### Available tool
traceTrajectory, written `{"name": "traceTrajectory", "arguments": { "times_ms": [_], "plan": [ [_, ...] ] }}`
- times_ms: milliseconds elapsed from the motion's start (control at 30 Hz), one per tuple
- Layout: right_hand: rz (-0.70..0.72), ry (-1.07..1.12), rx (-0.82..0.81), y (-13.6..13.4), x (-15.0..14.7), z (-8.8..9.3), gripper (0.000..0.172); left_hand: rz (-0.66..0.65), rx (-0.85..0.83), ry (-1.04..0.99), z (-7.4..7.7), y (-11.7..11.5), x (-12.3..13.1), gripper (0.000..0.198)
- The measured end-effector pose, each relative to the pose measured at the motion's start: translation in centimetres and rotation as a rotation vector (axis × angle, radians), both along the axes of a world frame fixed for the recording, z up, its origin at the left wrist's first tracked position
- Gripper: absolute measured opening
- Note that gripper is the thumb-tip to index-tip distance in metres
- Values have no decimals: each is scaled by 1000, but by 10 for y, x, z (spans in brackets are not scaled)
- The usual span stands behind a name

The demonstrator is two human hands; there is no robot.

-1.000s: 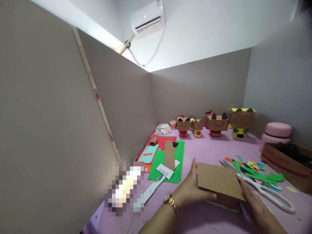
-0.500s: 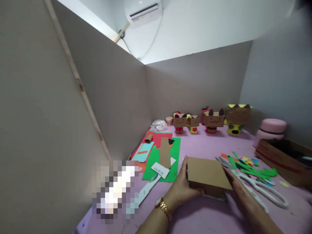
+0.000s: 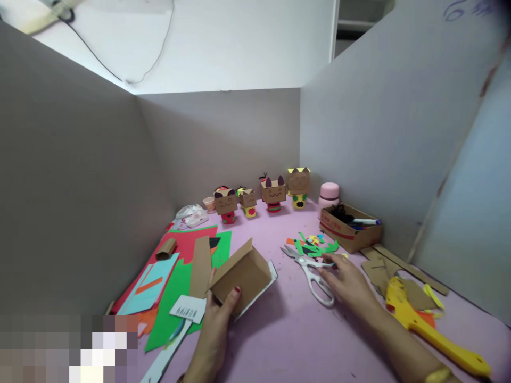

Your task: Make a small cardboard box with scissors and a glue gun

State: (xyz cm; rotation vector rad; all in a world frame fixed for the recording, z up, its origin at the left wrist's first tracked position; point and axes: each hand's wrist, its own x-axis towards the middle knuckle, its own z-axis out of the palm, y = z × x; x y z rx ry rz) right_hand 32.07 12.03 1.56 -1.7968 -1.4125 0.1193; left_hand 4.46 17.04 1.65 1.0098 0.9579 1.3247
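A small brown cardboard box (image 3: 243, 279), its open side turned up toward me and tilted, is held in my left hand (image 3: 217, 319). The thumb presses on the inside of the box and the other fingers are hidden behind it. White-handled scissors (image 3: 321, 290) lie on the table with their blades pointing to the far left. My right hand (image 3: 343, 279) is at the scissors' upper handle, with thumb and forefinger closed around it. Part of that handle is hidden by the fingers.
Coloured paper scraps (image 3: 313, 246) lie beyond the scissors. A cardboard box of pens (image 3: 347, 234) and a yellow glue gun (image 3: 415, 324) are at right. Green paper (image 3: 167, 314) and a cardboard strip (image 3: 200, 268) lie at left. Several box-headed figures (image 3: 273, 194) line the back.
My right hand has left the cardboard box and moved to the scissors' handle. The box has tipped so its inside shows, now in my left hand alone. The view has turned right.
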Motion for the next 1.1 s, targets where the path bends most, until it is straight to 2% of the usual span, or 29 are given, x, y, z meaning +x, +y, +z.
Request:
{"name": "traceTrajectory", "arguments": {
  "times_ms": [100, 300, 367, 433, 533, 633, 767, 867, 933, 967, 1033, 1100],
  "plan": [
    [24, -173, -99, -3, -5, -1, 42, -20, -50, -95, 2, -2, 0, 56],
    [48, -365, -214, -3, -9, -9, 39, 42, -193, -347, 13, -10, 3, 45],
    [51, -391, -226, -1, -7, -13, 41, 7, -261, -440, 14, -11, 2, 43],
    [57, -400, -224, 0, -5, -17, 40, -80, -371, -548, 14, -12, 1, 38],
    [73, -387, -198, 2, -2, -24, 37, -244, -519, -678, 12, -13, -2, 39],
    [87, -350, -164, 3, 3, -29, 39, -349, -531, -773, 8, -13, -3, 43],
    [63, -290, -100, 1, 7, -21, 46, -364, -538, -799, 8, -15, -1, 44],
    [120, -26, -52, -5, -3, -7, 44, -329, -520, -756, 10, -18, 1, 42],
    [294, 284, -65, -11, -16, 0, 55, -395, -510, -726, 10, -22, 3, 45],
    [408, 405, -67, -14, -23, 3, 70, -463, -512, -715, 9, -24, 3, 48],
    [601, 529, -55, -22, -39, 7, 103, -632, -515, -697, 9, -29, 6, 53],
    [712, 610, -19, -29, -53, 11, 123, -778, -523, -656, 10, -36, 10, 60]
  ]
}}
